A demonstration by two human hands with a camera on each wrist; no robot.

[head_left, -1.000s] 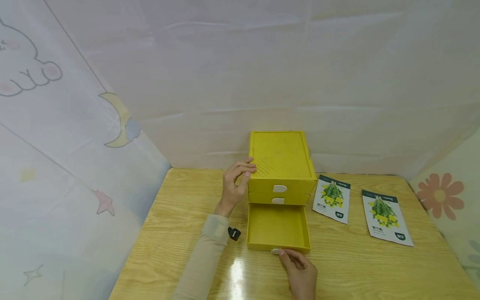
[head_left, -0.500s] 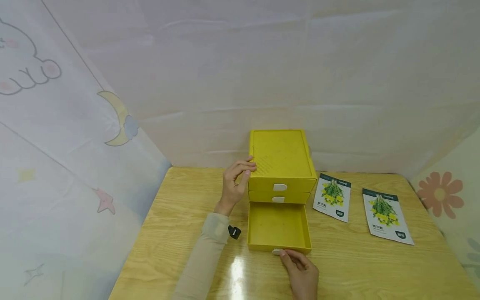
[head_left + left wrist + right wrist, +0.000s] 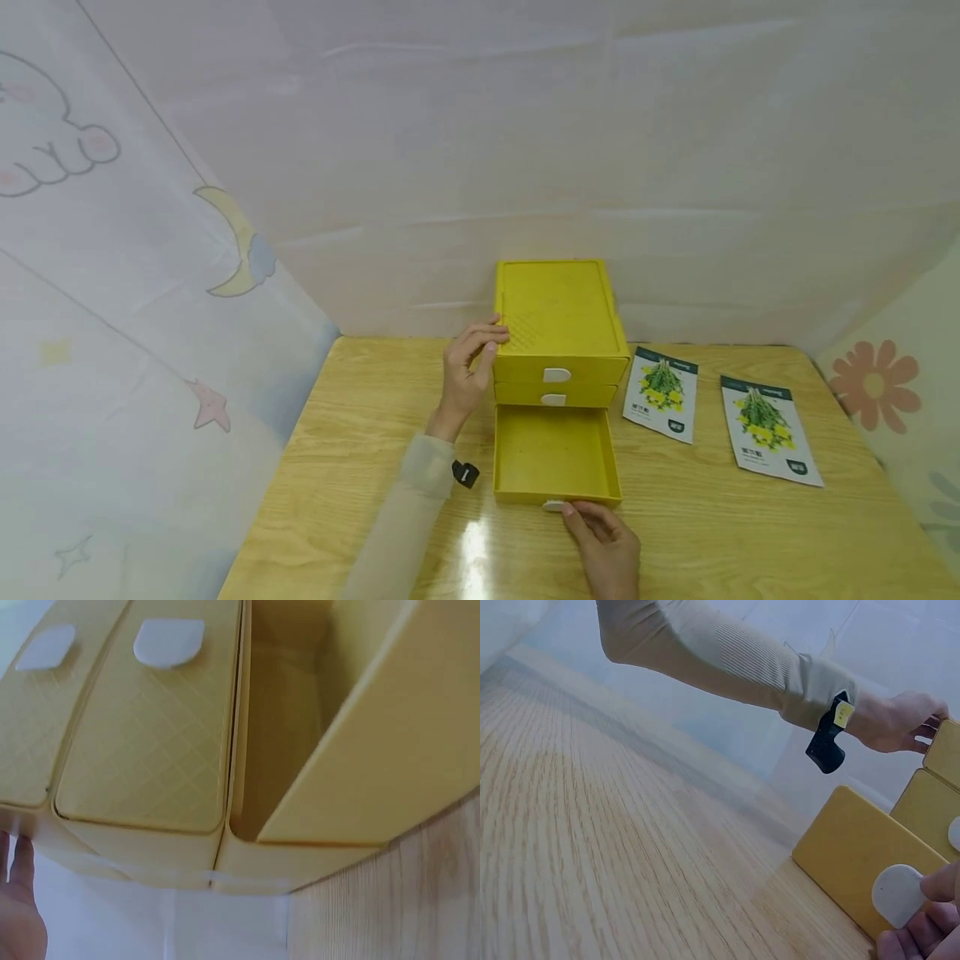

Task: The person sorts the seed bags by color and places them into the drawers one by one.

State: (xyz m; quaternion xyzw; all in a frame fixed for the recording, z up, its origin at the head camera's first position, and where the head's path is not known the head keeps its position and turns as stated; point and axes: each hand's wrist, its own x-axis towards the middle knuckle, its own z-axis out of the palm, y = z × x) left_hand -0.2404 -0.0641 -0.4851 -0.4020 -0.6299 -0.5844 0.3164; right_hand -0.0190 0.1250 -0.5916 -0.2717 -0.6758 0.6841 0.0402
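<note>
A yellow drawer unit [image 3: 558, 308] with three tiers and white tabs stands against the back wall. Its bottom drawer [image 3: 555, 454] is pulled out, and nothing lies inside. My left hand [image 3: 468, 367] rests against the unit's upper left edge, fingertips at the top; the left wrist view catches only part of that hand [image 3: 19, 915]. At the front of the bottom drawer, my right hand [image 3: 606, 546] pinches the white handle [image 3: 897, 895] between thumb and fingers. Both upper drawers [image 3: 150, 727] are closed.
Two seed packets with green plants and yellow flowers lie right of the unit, a nearer packet [image 3: 660, 396] and a farther-right packet [image 3: 771, 432]. The wooden table [image 3: 360, 433] meets printed cloth walls at the back and sides. A black strap camera [image 3: 829, 739] sits on my left wrist.
Both hands keep their places on the unit and the handle, and the drawer stays pulled out. The whole head view shifts only slightly.
</note>
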